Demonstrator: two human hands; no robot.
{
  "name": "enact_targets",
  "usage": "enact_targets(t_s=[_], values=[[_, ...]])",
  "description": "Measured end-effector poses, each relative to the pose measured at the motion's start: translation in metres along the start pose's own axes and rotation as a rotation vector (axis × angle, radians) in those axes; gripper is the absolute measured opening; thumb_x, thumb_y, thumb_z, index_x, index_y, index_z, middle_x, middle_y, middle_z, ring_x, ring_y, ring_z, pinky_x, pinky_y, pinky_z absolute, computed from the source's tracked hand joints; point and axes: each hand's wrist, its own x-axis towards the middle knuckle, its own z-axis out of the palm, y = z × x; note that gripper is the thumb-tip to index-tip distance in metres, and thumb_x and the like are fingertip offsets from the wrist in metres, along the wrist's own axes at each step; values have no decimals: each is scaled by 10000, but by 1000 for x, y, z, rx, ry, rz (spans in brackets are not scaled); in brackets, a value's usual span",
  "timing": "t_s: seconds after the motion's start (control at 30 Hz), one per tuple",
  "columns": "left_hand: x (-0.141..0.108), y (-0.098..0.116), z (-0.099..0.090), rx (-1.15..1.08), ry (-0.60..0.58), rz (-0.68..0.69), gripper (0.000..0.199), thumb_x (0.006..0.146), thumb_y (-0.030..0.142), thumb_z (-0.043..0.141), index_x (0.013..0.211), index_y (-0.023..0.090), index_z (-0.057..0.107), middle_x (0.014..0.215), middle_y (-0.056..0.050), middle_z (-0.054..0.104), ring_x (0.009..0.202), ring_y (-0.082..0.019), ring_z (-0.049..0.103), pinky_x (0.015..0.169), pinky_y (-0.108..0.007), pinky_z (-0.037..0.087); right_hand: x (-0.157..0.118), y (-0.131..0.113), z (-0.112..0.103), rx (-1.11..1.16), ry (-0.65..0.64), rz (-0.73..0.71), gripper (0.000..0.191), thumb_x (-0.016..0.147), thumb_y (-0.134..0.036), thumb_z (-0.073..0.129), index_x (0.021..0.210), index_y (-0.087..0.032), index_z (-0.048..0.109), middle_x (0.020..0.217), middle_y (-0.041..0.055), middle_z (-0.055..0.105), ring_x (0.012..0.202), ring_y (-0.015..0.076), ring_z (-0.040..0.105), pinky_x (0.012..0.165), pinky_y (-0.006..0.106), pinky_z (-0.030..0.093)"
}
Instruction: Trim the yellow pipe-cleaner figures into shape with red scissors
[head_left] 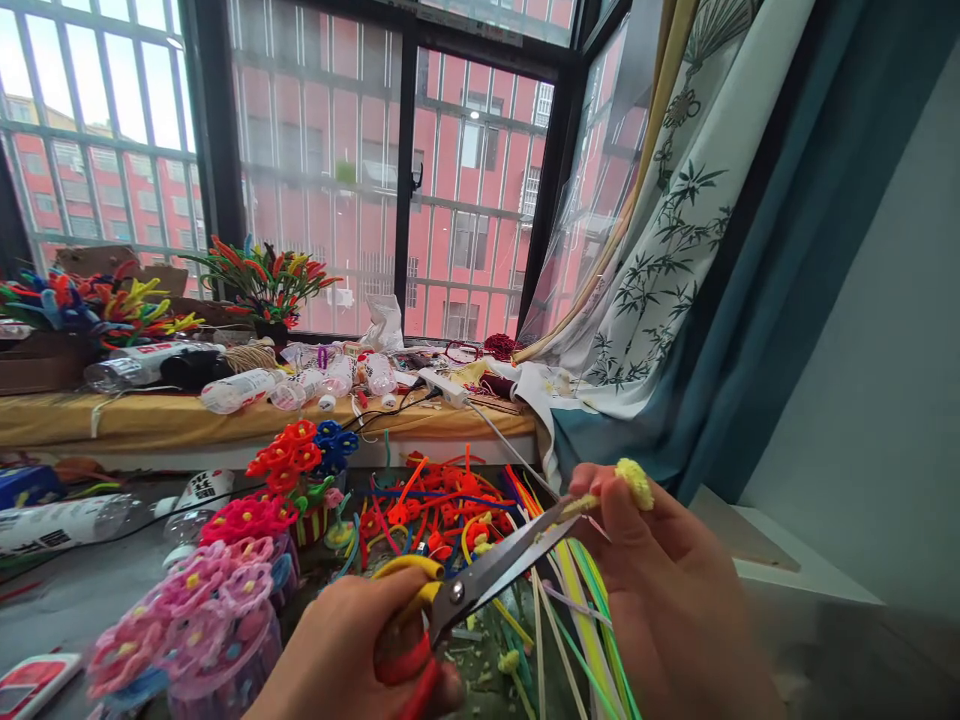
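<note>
Scissors point(487, 580) with red and yellow handles are in my left hand point(352, 645), its fingers wrapped round the grips. Their blades stand slightly apart and point up to the right, with the tips at a thin yellow stem. Pinched between the fingers of my right hand point(652, 570) is a small fuzzy yellow piece point(634, 484), its stem reaching left to the blades. Below the scissors, loose green, yellow and white pipe cleaners point(581, 620) lie on the table. Another small yellow piece point(509, 662) rests among them.
Pink flowers point(199, 610) in containers stand at the left, with red flowers point(292, 455) behind. Red pipe-cleaner pieces point(442, 500) are heaped in the middle. Plastic bottles point(240, 390) and a power strip point(444, 386) lie on the window ledge. A phone-like object point(34, 685) is at lower left.
</note>
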Motion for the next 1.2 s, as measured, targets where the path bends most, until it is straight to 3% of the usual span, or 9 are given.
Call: enact_targets(t_s=[0.17, 0.3, 0.4, 0.77, 0.9, 1.03, 1.2], values=[[1, -1, -1, 144, 210, -48, 88, 651, 240, 534, 739, 237, 540, 714, 35, 625, 695, -170, 601, 590, -208, 386, 3, 0, -1, 4, -35, -36, 309, 622, -455, 887, 733, -213, 729, 649, -13, 667, 560, 135, 643, 555, 237, 545], [-2, 0, -5, 172, 245, -109, 274, 693, 298, 519, 959, 240, 553, 819, -5, 704, 740, -227, 665, 625, -257, 419, 5, 3, -3, 14, -33, -14, 260, 619, -390, 902, 752, -227, 749, 698, -16, 696, 601, 136, 677, 578, 221, 558], [-2, -3, -7, 225, 278, -129, 210, 744, 340, 522, 922, 244, 579, 882, -24, 739, 815, -252, 700, 636, -268, 416, 5, 4, -4, -9, -41, -7, 229, 647, -364, 891, 776, -234, 755, 732, -12, 714, 642, 138, 689, 609, 215, 561], [-1, -9, -11, 391, 250, -106, 229, 796, 458, 557, 909, 277, 637, 729, 8, 734, 691, -240, 698, 562, -267, 336, 3, 6, -6, -91, -121, 61, 274, 680, -413, 859, 804, -197, 745, 727, 34, 739, 686, 215, 723, 657, 304, 587], [-2, -5, -12, 385, 228, -119, 223, 808, 463, 558, 865, 261, 634, 748, -4, 744, 736, -256, 708, 587, -271, 346, 3, 5, -5, -123, -120, 32, 269, 675, -416, 862, 799, -202, 754, 726, 24, 732, 683, 201, 711, 650, 283, 576], [-4, -2, -12, 394, 196, -139, 267, 813, 446, 561, 976, 262, 665, 855, -27, 776, 843, -300, 725, 614, -287, 357, 3, 4, -6, -155, -137, 39, 257, 694, -418, 850, 819, -213, 758, 721, 18, 736, 673, 181, 698, 635, 249, 556], [-5, 1, -13, 419, 214, -138, 270, 820, 452, 572, 971, 253, 675, 826, -21, 772, 805, -280, 725, 619, -281, 371, 3, 4, -6, -173, -151, 24, 257, 701, -422, 845, 822, -213, 759, 721, 15, 733, 691, 172, 695, 655, 239, 563]])
